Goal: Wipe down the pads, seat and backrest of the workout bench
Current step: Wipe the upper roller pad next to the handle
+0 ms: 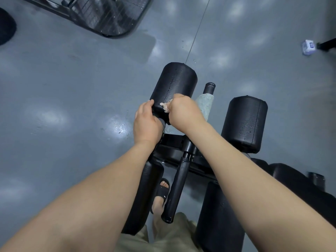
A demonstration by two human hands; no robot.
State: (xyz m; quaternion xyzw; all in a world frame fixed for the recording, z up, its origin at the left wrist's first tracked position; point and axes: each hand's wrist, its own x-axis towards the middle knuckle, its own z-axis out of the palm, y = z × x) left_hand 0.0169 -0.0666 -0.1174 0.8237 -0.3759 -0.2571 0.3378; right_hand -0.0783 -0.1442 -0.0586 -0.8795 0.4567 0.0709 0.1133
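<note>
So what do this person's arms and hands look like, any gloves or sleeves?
No sleeves show: the left forearm and right forearm are bare as far up as the view reaches. The left hand and right hand wear no gloves, and no watch, band or ring shows. Lower down are khaki shorts and a black slide sandal.

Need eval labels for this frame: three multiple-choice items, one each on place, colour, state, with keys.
1. Where does the towel lie? A on the floor; B over the middle bar; C on the seat.
2. Colour of the pad being wiped? A black; B red; C white.
3. Right hand? A open and empty; B flat on the floor; C gripping a cloth.
Key: B, it drapes the bar; A, the pad is plainly black; C, it clutches the cloth at the pad's near end.
</note>
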